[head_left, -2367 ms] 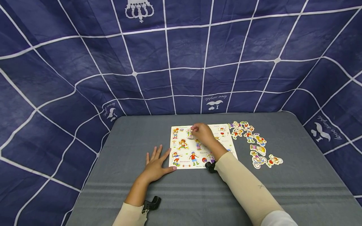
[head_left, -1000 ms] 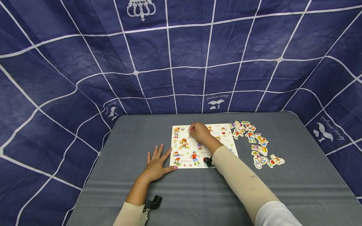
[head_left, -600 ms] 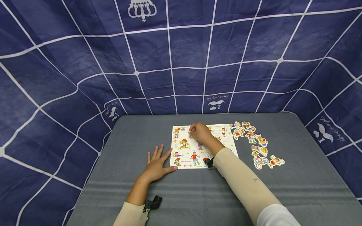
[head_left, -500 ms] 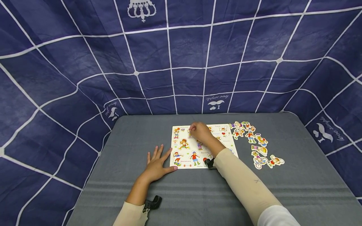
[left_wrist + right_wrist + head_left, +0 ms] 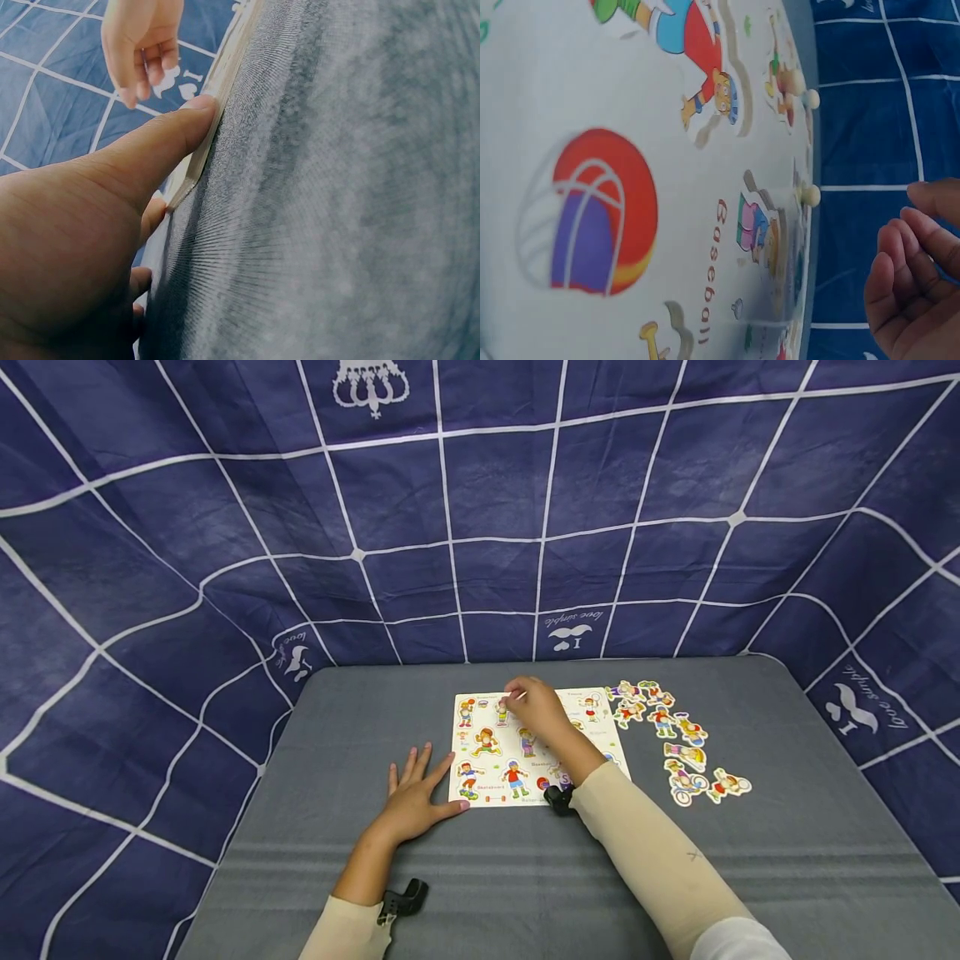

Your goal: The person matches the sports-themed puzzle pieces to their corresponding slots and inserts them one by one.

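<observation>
A white wooden puzzle board (image 5: 487, 768) with sports figures lies on the grey table. My left hand (image 5: 411, 806) rests flat with fingers spread, left of the board. In the left wrist view its thumb (image 5: 161, 139) presses the board's edge (image 5: 196, 161). Over the board's far side hovers my right hand (image 5: 542, 710), its fingers loosely bent. Nothing shows between those fingers (image 5: 900, 247) in the right wrist view. Just left of them sits a small figure piece (image 5: 502, 715) on the board. Round knobs (image 5: 810, 196) stick up from some pieces.
Several loose figure pieces lie right of the board, among them a cyclist piece (image 5: 684, 783) and a piece with a racket (image 5: 727, 785). The grey table (image 5: 480, 885) meets a blue gridded cloth (image 5: 495, 577) at its back and sides.
My right hand has loosened its fingers and lifted slightly up and right from the small figure piece, which now shows more fully on the board. My left hand has stayed put.
</observation>
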Motion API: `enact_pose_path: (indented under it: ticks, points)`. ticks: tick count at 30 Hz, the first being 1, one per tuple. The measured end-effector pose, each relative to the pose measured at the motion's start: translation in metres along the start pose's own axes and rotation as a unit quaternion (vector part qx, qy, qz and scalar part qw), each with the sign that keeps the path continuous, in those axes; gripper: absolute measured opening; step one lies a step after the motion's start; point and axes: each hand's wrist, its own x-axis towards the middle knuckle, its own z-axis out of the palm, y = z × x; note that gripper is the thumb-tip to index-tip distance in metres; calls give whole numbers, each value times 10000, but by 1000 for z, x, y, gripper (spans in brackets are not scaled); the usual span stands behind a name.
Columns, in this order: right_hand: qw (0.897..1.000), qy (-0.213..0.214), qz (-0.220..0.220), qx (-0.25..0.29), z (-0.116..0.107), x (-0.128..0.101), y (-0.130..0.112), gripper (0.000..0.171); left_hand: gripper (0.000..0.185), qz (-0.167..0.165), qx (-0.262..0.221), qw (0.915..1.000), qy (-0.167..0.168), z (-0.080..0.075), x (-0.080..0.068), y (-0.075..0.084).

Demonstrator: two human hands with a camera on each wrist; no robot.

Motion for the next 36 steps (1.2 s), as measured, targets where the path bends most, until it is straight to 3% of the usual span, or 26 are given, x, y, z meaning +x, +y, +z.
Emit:
enact_pose_path:
  ticks: [9,19,36]
  points:
    - [9972,374,208,614,-9,-9,4,15,92,-21,-18,10000,-18,0,-1,0]
    - [9909,689,307,1110,-22,-20,10,20,92,4,-3,10000,-9,-1,-1,0]
    - [9844,966,555,1360,-45,-46,18,21,94,-11,-16,10000,-76,-1,0,-2]
